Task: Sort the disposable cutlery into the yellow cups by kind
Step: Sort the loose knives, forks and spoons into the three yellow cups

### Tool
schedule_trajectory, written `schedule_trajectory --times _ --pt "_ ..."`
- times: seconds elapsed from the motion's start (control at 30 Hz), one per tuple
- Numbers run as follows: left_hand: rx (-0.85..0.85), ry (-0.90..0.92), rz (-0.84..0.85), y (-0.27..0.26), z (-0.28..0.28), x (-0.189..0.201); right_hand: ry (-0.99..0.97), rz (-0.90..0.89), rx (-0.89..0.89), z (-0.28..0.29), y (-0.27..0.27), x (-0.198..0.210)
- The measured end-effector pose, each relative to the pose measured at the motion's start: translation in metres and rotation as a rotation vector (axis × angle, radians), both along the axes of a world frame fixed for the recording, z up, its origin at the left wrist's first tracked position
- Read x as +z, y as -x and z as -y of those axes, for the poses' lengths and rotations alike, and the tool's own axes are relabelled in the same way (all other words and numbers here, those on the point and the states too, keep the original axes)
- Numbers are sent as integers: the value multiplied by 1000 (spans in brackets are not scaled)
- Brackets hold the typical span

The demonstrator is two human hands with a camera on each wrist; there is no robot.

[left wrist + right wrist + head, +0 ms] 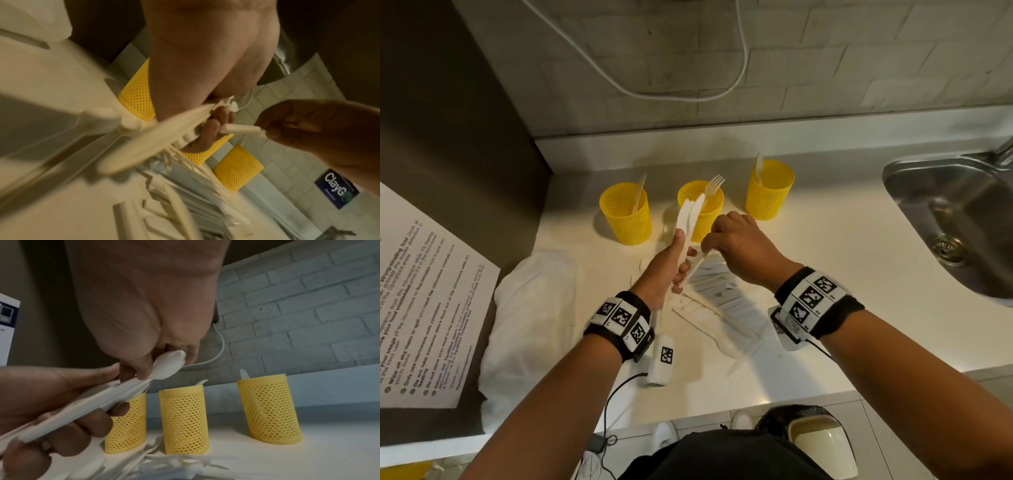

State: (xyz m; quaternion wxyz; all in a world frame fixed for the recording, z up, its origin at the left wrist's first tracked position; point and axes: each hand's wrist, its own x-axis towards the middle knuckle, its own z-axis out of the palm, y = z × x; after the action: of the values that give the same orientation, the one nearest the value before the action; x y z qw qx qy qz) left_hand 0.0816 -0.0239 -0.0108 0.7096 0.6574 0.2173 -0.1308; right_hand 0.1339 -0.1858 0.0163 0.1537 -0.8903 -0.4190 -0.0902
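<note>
Left hand: the left hand (671,265) was curled round a bunch of white knives (688,214), blades fanned upward just in front of the middle cup (700,210)
Right hand: the right hand (736,246) pinched one white piece (170,365) between thumb and fingertips at the bunch – it looked like a spoon in the right wrist view, though blur left that uncertain
Cups: three yellow mesh cups stood in a row at the far side of the counter (842,291); the left cup (625,214) held what seemed a knife, the middle one a fork (714,186), the right cup (768,195) one white piece
Loose cutlery: the unsorted pile (715,315) lay on the counter near the person, under and between the wrists
Doing the step well: draw the pinched piece out along its length while the left hand keeps the bunch tight, so nothing else slides out; check its kind before choosing a cup
Edges and room: the sink (955,219) opened at the right, well apart from the cups – a white bag (530,308) lay at the left; the bare counter right of the pile gave room to carry a piece to the right cup
</note>
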Motion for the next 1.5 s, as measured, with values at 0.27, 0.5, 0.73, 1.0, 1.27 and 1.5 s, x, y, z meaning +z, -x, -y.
schedule_trajectory --times 0.27,0.5,0.73,1.0,1.27,1.5 --pt "-256 -108 55 8 -15 -1 -105 -110 92 -12 -7 5" --pt "-153 183 38 18 -2 1 -507 -8 -260 0 -2 -2" --pt "-184 336 38 25 5 -2 -572 -676 -419 0 -3 -3" --pt "-155 239 -37 34 3 -10 -529 -521 -504 13 -29 11" --pt "-13 318 -94 37 -4 -17 -719 57 -778 68 -108 47" --pt "32 419 -63 37 1 -4 -630 116 -858 68 -125 35"
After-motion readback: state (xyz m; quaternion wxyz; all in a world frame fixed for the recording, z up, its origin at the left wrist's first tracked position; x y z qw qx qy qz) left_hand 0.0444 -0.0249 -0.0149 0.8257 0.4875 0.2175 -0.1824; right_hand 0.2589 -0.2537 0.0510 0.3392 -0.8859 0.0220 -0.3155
